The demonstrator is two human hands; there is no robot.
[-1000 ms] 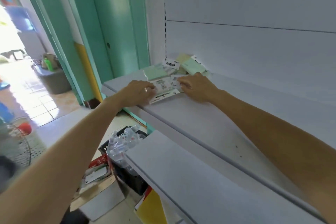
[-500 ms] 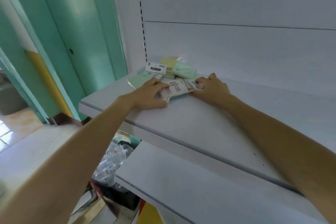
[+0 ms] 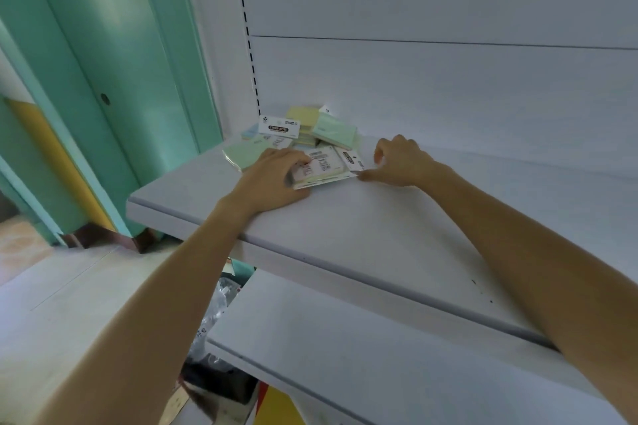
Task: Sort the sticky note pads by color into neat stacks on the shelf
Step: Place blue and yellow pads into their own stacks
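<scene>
A loose heap of sticky note pads lies in the back left corner of the white shelf: pale yellow, mint green and light blue pads, one with a "STICKY NOTE" label. In front of the heap lies a pale yellow pad with a barcode label up. My left hand rests on its left end, fingers curled over the edge and gripping it. My right hand is just right of that pad, fingers bent and apart, thumb tip near the pad's right corner, holding nothing.
A flat green pad lies at the heap's left, near the shelf's left end. A lower white shelf juts out below. Under it are a black crate with clear plastic wrapping. A teal door frame stands to the left.
The view swung right and closer to the shelf. My right hand has come off the barcode pad and drawn slightly right; my left hand stays on the pad's left end.
</scene>
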